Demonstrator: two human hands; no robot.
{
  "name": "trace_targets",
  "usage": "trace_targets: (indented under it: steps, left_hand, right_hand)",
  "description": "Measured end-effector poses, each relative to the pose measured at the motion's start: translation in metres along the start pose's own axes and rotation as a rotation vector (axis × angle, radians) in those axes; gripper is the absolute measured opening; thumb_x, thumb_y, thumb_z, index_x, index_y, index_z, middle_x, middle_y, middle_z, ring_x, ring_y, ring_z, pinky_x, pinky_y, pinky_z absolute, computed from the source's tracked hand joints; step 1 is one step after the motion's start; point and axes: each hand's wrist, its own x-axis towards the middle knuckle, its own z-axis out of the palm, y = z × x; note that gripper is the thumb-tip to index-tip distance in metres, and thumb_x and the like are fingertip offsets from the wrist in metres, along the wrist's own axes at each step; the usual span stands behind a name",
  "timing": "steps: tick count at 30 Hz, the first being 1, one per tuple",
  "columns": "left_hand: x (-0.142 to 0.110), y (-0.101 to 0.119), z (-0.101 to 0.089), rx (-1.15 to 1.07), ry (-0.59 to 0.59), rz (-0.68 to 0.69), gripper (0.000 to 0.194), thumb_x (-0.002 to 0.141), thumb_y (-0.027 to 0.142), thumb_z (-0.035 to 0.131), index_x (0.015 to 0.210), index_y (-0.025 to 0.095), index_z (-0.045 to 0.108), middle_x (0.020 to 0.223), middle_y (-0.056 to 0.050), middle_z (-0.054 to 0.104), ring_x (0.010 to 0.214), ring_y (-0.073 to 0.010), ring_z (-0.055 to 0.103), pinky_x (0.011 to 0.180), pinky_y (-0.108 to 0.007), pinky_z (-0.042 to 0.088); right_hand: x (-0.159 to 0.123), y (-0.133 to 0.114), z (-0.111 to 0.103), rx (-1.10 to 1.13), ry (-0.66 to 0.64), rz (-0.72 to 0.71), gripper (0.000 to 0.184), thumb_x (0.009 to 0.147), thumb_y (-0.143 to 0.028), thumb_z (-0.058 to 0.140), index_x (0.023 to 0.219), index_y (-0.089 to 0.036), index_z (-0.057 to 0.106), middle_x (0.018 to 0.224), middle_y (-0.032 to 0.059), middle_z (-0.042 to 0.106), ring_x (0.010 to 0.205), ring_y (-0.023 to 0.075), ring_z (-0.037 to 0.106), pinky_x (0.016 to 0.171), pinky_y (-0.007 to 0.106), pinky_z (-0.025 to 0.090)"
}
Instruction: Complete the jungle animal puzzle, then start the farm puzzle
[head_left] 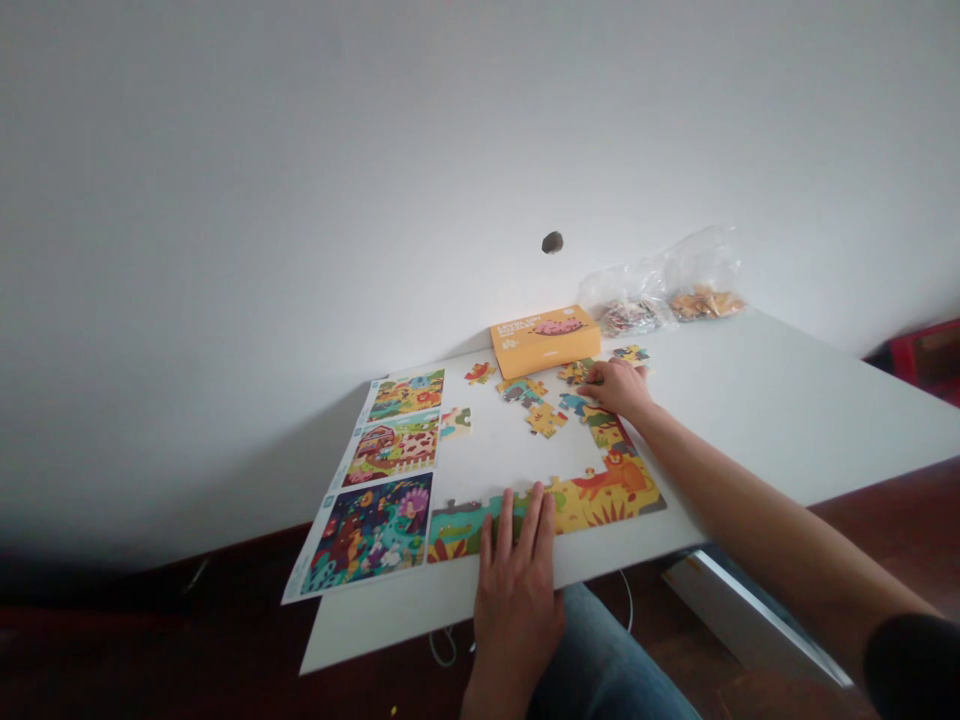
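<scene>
L-shaped cardboard-like puzzle (592, 505) laid on smooth white table (787, 400).
Puzzle overlaid by flat left hand (517, 570), fingers slightly apart; knobbed pieces (572, 403) reached by right hand (616, 388), fingers curled, grip cannot be told.

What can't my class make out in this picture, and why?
All in the head view:
- Part of the joined puzzle strip: hidden under the left hand.
- Whether the right hand grips a piece: its own fingers block the contact.
- Pictures on the bagged pieces: too small, behind crinkled plastic.
- Smallest print on the orange box: too small.
- The red object: cut off by the right edge.
</scene>
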Motion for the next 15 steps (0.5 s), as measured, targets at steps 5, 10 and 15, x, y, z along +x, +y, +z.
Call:
trace_targets:
  steps: [5,10,15]
  left_hand:
    - [-0.001,0.0,0.0,-0.012,0.023,0.006,0.087,0.072,0.012,0.055,0.154,0.024,0.029,0.162,0.006,0.023,0.15,-0.0303,0.013,0.121,-0.05,0.017]
    - [-0.001,-0.002,0.0,0.005,0.05,0.028,0.085,0.074,0.014,0.054,0.154,0.024,0.029,0.162,0.005,0.024,0.149,-0.0308,0.015,0.119,-0.049,0.021]
    - [-0.001,-0.001,-0.001,0.015,0.05,0.014,0.087,0.072,0.013,0.055,0.154,0.024,0.03,0.161,0.004,0.025,0.149,-0.0319,0.015,0.119,-0.051,0.022]
  right_hand:
    - [-0.005,-0.006,-0.005,-0.057,0.085,0.033,0.029,0.085,-0.048,0.064,0.093,-0.022,0.072,0.103,0.012,0.065,0.102,0.0304,0.057,0.09,0.044,0.035]
    - [-0.03,-0.037,-0.013,0.043,-0.026,-0.529,0.032,0.093,-0.048,0.055,0.108,-0.025,0.071,0.111,0.0078,0.07,0.106,0.0244,0.06,0.094,0.037,0.037]
    - [-0.046,-0.064,-0.008,-0.081,-0.202,-0.601,0.039,0.096,-0.05,0.049,0.098,-0.019,0.072,0.106,0.0117,0.072,0.102,0.0262,0.064,0.095,0.037,0.041]
